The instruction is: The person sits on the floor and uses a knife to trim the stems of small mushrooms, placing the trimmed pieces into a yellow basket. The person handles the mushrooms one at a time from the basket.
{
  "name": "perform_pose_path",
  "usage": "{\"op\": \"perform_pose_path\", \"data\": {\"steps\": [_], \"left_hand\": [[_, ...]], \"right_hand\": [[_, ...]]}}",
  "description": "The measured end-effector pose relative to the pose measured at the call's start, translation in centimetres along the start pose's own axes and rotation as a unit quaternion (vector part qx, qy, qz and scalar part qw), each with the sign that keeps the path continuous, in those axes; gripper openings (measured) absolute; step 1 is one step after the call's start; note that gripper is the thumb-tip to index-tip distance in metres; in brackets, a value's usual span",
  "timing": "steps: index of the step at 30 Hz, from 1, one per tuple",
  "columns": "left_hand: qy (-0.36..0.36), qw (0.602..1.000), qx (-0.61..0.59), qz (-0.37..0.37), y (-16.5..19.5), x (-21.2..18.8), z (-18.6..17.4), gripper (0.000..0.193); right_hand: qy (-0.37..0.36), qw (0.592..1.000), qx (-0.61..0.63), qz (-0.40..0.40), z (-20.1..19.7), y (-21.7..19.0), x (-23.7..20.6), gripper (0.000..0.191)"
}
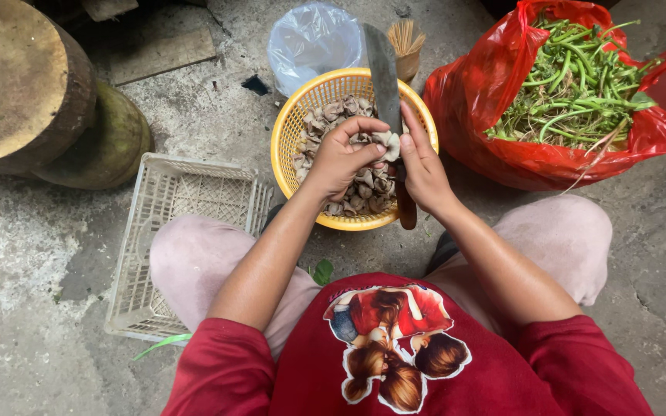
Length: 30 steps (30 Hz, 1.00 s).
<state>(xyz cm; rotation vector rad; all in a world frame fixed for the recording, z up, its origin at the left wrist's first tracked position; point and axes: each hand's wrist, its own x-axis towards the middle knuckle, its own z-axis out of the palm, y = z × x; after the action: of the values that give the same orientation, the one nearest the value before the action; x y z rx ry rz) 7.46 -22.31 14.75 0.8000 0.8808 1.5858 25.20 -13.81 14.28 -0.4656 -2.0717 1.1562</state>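
Head view, looking down over my own lap. My left hand (341, 158) is curled nearly closed, fingertips pinching a pale mushroom piece (388, 142) and holding it just above the yellow basket (290, 127). My right hand (423, 166) is wrapped tight around the wooden handle of a long knife (383, 73); the thumb lies along the flat of the blade, and the blade points away from me, its edge against the mushroom piece. The handle's end shows below the hand, over the basket's near rim.

The basket is round, of woven plastic, and holds a heap of brown and cream mushrooms (364, 192). It stands on a rough, stained concrete floor (40, 254) between my knees.

To its right, touching or nearly so, sits a red plastic bag (502, 146), open at the top and full of green stalks (572, 85). Behind the basket lie a clear plastic bag (310, 38) and a bundle of thin sticks (408, 38). At left, a white plastic crate (186, 192) lies flat by my left knee, and a thick round wooden block (17, 85) stands beyond it.
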Motion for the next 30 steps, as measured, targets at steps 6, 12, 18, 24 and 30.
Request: {"op": "perform_pose_path", "data": {"steps": [6,12,18,24,30], "left_hand": [[0.176,0.936,0.267,0.151,-0.5,-0.6,2.0,0.024],[0.136,0.967,0.163,0.144,-1.7,-0.4,1.6,0.026],[0.099,0.988,0.085,0.08,-3.0,-0.2,0.6,0.027],[0.1,0.988,0.045,0.106,-4.3,0.7,0.2,0.026],[0.172,0.973,0.086,0.126,-3.8,2.1,-1.2,0.023]], "right_hand": [[0.014,0.957,0.227,0.178,0.6,-1.1,-0.1,0.06],[0.015,0.96,0.225,0.164,0.5,-1.7,0.2,0.077],[0.017,0.955,0.235,0.18,0.1,-1.7,0.2,0.072],[-0.009,0.931,0.272,0.243,0.3,-1.9,0.6,0.065],[-0.031,0.928,0.277,0.248,0.5,-1.7,0.0,0.055]]}}
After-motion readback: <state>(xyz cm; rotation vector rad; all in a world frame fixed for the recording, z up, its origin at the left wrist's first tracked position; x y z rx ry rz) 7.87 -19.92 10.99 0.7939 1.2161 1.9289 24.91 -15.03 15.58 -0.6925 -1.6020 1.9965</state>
